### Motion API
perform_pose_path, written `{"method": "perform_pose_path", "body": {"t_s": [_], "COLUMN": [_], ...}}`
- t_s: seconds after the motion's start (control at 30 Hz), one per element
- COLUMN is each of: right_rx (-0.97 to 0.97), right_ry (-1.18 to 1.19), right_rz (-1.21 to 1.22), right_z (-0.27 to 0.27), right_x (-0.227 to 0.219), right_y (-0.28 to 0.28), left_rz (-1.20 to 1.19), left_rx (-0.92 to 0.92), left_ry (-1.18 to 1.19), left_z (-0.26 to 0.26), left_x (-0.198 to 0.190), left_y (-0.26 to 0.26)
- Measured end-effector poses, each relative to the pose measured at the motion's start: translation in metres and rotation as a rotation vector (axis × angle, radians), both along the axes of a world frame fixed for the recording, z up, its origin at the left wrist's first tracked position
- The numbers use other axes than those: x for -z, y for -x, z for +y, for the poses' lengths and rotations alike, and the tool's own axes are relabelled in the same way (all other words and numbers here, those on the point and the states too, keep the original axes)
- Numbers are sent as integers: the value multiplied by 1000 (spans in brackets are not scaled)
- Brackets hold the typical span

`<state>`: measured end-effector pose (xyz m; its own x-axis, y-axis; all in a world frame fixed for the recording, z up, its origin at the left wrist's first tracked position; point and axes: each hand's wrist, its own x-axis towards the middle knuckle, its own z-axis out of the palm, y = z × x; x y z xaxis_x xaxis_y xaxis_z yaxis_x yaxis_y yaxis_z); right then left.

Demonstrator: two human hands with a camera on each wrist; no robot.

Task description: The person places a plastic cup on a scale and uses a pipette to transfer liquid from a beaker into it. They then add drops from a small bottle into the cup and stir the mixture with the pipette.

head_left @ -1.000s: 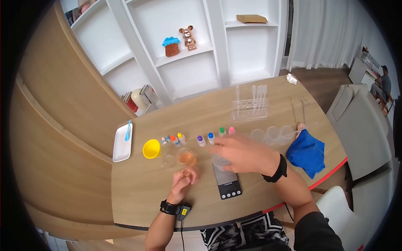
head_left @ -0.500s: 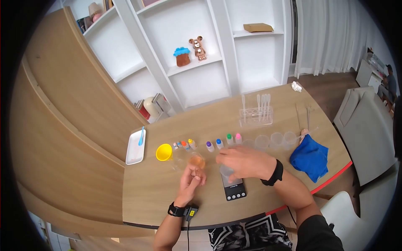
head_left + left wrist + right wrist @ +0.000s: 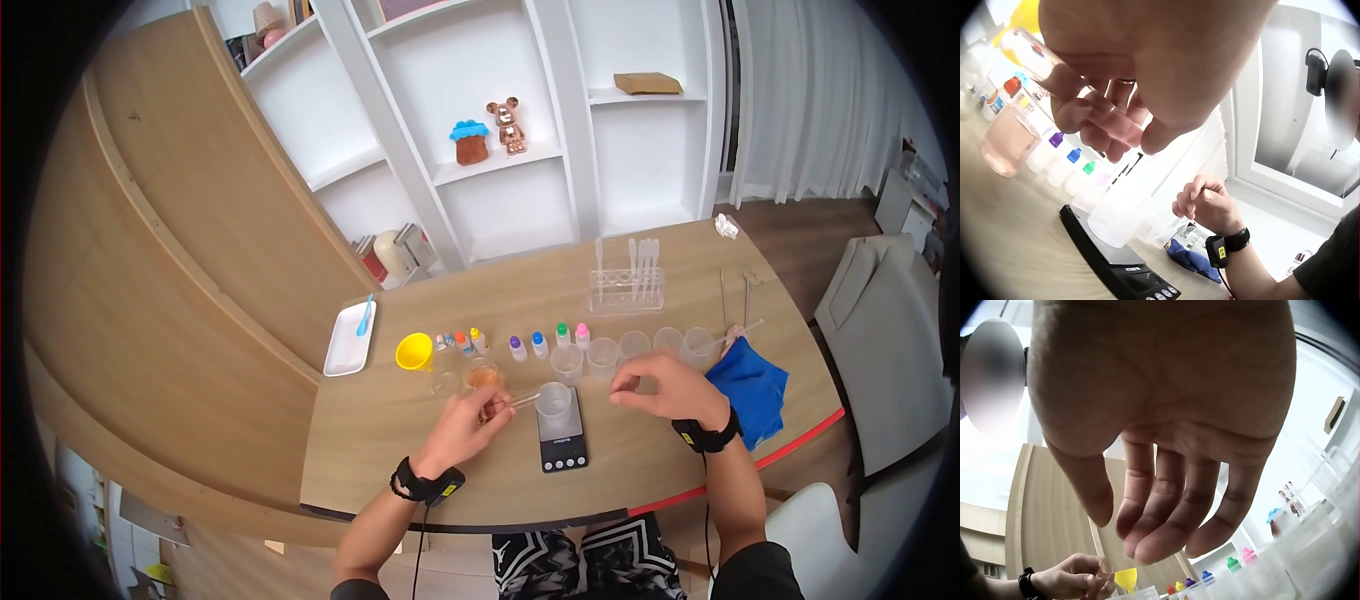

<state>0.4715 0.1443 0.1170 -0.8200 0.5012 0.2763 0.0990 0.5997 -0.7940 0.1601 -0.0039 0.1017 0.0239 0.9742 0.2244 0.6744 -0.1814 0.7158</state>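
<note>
Left hand [image 3: 465, 425]: fingers closed about a clear tube [image 3: 523, 401], held above the surface [image 3: 480, 490] between the amber cup [image 3: 483, 375] and the scale [image 3: 565, 455]. Right hand [image 3: 665, 385]: fingers loosely bent, holding nothing, raised to the right of the scale. The weighing cup [image 3: 553, 403] stands upright on the scale's plate.

Findings of risk:

1. The tube's end points at the weighing cup's rim; contact cannot be determined. A small swing of the left hand could knock the cup, probably light, off the plate or disturb any reading.

2. The tube is smooth and lies aslant in the fingers. A weak pinch could let it roll or slip. Whether it holds liquid cannot be told; if it does, further tilting might spill it onto the scale.

3. The amber cup stands just beyond the left hand. Drawing back carelessly could tip it and wet the surface.

4. The nearest spare cup [image 3: 567, 362] stands close behind the scale; a forward reach by either hand might topple it.

5. A cord [image 3: 705, 490] hangs from the right wrist. Should it catch on the surface's edge, the hand could jerk.
</note>
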Motion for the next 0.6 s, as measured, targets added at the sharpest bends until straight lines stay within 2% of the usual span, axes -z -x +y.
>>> {"method": "perform_pose_path", "body": {"t_s": [0.3,0.6], "right_rx": [89,86], "right_ry": [171,151], "right_rz": [163,157], "right_z": [15,14], "right_x": [45,45], "right_y": [-19,-25], "left_rz": [330,698], "left_rx": [33,63], "left_ry": [12,-87], "left_z": [12,18], "left_x": [-8,-19], "left_y": [-5,-10]}}
